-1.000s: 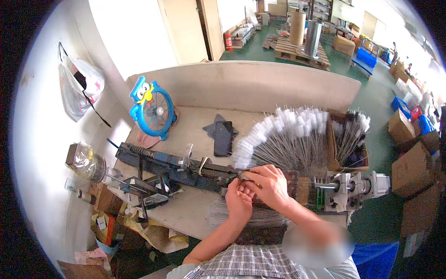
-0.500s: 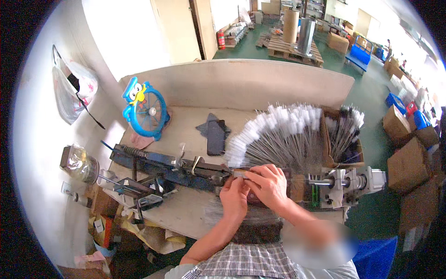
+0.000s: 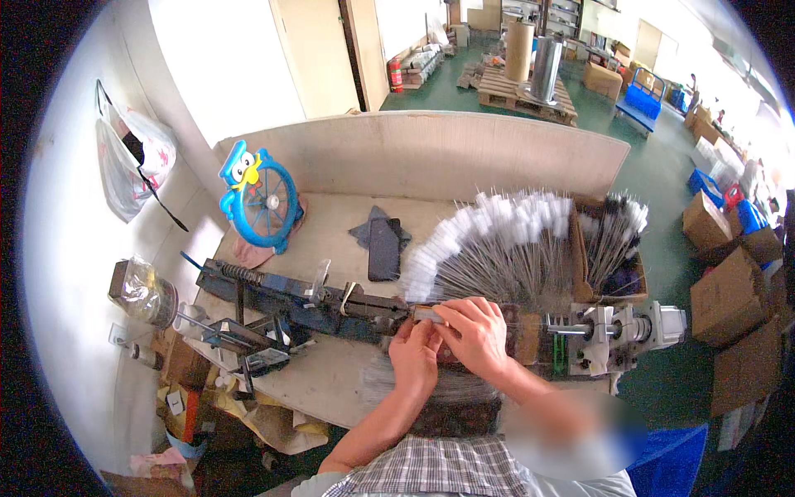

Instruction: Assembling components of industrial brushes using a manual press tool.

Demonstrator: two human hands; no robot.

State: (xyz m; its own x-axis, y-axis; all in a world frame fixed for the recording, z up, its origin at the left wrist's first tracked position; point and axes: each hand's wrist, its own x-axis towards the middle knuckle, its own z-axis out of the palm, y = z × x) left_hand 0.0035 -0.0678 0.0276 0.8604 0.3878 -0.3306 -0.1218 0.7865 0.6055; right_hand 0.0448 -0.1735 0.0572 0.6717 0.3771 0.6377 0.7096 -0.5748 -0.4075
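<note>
Looks like your right hand (image 3: 475, 335) pinches the small pale piece (image 3: 426, 315) beside the black machine (image 3: 358, 303); can't tell if your left hand (image 3: 415, 358) grips anything. Sloppy pinch could drop it.

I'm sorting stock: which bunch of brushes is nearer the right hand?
The white-tipped bunch, fanned out beyond the right hand; the darker bunch stands farther right, in a cardboard box.
</note>
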